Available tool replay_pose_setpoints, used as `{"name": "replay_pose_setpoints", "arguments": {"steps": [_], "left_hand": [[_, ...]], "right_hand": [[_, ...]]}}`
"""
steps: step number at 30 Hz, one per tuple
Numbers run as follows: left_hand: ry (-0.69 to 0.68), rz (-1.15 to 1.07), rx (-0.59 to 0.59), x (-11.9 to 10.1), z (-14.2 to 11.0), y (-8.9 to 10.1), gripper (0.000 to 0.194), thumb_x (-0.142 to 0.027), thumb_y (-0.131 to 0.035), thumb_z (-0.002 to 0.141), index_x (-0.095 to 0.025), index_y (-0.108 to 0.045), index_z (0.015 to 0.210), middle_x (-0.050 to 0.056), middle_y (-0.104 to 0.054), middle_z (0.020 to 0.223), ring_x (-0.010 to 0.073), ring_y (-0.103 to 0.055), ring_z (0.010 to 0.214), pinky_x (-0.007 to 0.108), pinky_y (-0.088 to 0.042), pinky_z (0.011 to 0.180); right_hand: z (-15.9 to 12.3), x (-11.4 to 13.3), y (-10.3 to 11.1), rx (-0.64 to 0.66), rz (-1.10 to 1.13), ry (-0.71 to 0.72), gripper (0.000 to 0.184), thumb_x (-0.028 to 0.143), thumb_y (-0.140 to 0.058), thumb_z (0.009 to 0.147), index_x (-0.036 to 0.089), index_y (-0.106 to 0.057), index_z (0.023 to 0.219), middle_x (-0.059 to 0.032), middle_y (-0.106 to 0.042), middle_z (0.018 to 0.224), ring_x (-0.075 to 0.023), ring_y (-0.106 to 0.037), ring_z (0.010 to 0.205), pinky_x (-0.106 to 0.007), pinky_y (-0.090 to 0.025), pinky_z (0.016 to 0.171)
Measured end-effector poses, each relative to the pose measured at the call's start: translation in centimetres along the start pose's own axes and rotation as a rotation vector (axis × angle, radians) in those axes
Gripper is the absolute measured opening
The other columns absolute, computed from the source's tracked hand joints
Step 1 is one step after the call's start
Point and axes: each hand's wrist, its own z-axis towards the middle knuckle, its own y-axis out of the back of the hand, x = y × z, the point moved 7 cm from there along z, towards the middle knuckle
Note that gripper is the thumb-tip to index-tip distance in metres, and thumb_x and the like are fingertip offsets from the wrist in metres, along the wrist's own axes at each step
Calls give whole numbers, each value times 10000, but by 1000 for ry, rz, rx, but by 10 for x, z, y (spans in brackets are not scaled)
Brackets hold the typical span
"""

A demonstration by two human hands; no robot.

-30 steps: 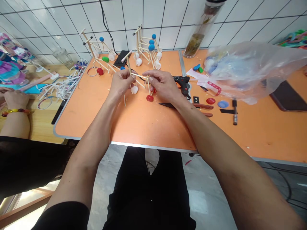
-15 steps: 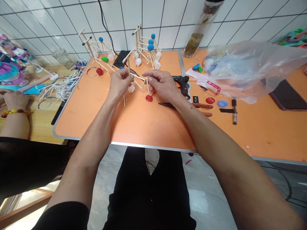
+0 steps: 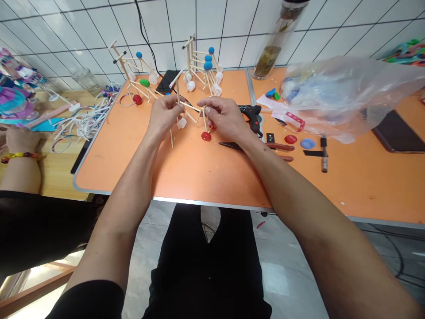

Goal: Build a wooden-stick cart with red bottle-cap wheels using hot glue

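Observation:
Between my hands is a small stick model (image 3: 190, 106) made of thin wooden sticks, shaped like a little bike frame. My left hand (image 3: 166, 116) pinches its left part near an upright stick. At the other end, the fingers of my right hand (image 3: 227, 116) close on the sticks above a red cap (image 3: 206, 136). A white wheel-like piece (image 3: 181, 123) shows beside my left fingers. Under that hand a loose-looking stick (image 3: 171, 138) points down to the table. My fingers hide the exact grip points.
Two similar stick models (image 3: 133, 82) (image 3: 199, 66) stand at the back. Right of my hands lie a black glue gun (image 3: 252, 117), pliers (image 3: 280, 146), a marker (image 3: 324, 155) and a plastic bag (image 3: 332, 97). A co-worker's hand (image 3: 21, 139) rests at the left near white cords (image 3: 84, 122).

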Motion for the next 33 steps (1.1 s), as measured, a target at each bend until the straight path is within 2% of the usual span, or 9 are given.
{"name": "replay_pose_setpoints", "arguments": {"steps": [9, 14, 17, 22, 27, 33], "left_hand": [[-33, -8, -29, 6, 4, 2, 140, -219, -876, 963, -271, -766, 893, 12, -748, 830, 191, -728, 778, 326, -620, 779], [-37, -23, -37, 9, 6, 2, 169, -300, -926, 965, -269, -771, 904, 15, -764, 839, 202, -762, 826, 322, -647, 809], [-29, -6, -40, 8, 5, 2, 198, -339, -951, 951, -272, -768, 916, 17, -765, 832, 210, -770, 836, 318, -646, 792], [-45, -16, -44, 10, 7, 3, 149, -313, -921, 952, -263, -782, 932, 30, -797, 867, 197, -753, 813, 308, -652, 774], [-85, -34, -33, 21, 17, 5, 153, -321, -925, 948, -265, -783, 931, 26, -796, 840, 174, -718, 728, 277, -602, 677], [-91, -18, -28, 24, 19, 6, 107, -274, -893, 965, -274, -789, 942, 32, -821, 868, 186, -742, 744, 295, -626, 681]], "right_hand": [[-3, 6, 2, 8, 8, 15, 396, 646, -748, 1230, 299, -884, 1365, -38, -798, 985, -243, -811, 840, -456, -770, 857], [-2, 5, 1, 12, 18, 1, 431, 689, -770, 1209, 303, -884, 1363, -47, -836, 1045, -235, -810, 836, -440, -766, 831], [-1, 3, -1, 18, 10, 5, 440, 695, -784, 1201, 301, -881, 1371, -35, -817, 988, -242, -815, 830, -444, -766, 841], [0, 1, -2, 15, -6, 13, 401, 659, -789, 1205, 316, -877, 1394, -34, -815, 992, -244, -804, 819, -459, -760, 864], [1, -1, -3, 40, -4, 32, 389, 637, -829, 1190, 310, -867, 1397, -41, -799, 986, -251, -786, 812, -458, -739, 853], [2, -5, -4, 41, 10, 32, 257, 499, -807, 1205, 300, -876, 1352, -25, -766, 918, -243, -746, 766, -454, -710, 836]]}}
